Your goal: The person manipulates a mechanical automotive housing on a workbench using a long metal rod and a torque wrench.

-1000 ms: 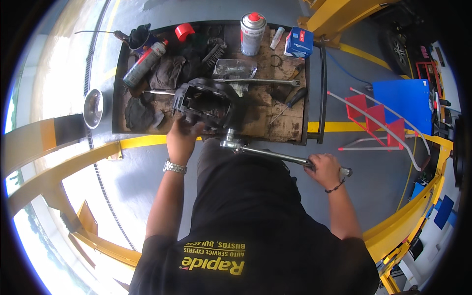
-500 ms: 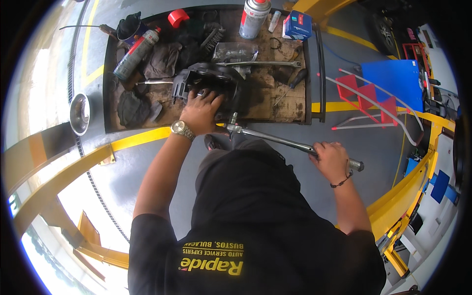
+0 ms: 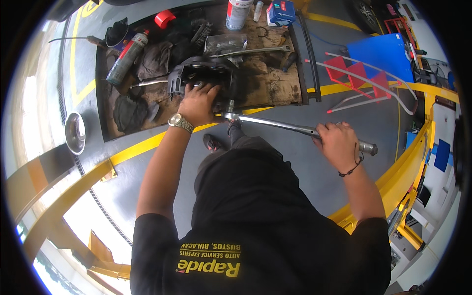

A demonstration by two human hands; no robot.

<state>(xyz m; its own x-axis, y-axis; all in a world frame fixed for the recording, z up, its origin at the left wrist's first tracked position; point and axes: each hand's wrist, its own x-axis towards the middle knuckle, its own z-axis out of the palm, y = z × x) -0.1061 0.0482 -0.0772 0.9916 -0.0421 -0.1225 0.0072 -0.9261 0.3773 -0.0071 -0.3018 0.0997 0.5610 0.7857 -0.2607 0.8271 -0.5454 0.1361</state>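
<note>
My left hand (image 3: 195, 104) lies on the near side of a black, greasy brake caliper (image 3: 202, 63), its fingers curled over the edge into the open middle. A steel watch circles that wrist. My right hand (image 3: 339, 142) is wrapped around the handle of a long chrome torque wrench (image 3: 275, 123), close to its knurled end. The wrench slants from the bench's near edge down to the right. On its head a socket (image 3: 230, 104) points up at the caliper's near right corner; whether it sits on a bolt is too small to tell.
On the wooden-topped bench (image 3: 285, 93) lie a long ratchet (image 3: 260, 50), a spray can (image 3: 127, 58), dark rags (image 3: 130, 113), a wire brush (image 3: 201, 33) and a blue box (image 3: 281, 13). A metal bowl (image 3: 75, 132) stands left. Red-and-grey frame (image 3: 356, 73) and yellow beams stand right.
My right hand has shifted right and a little farther away with the wrench handle; the wrench lies flatter. My left hand stays on the caliper. The whole view has shifted slightly.
</note>
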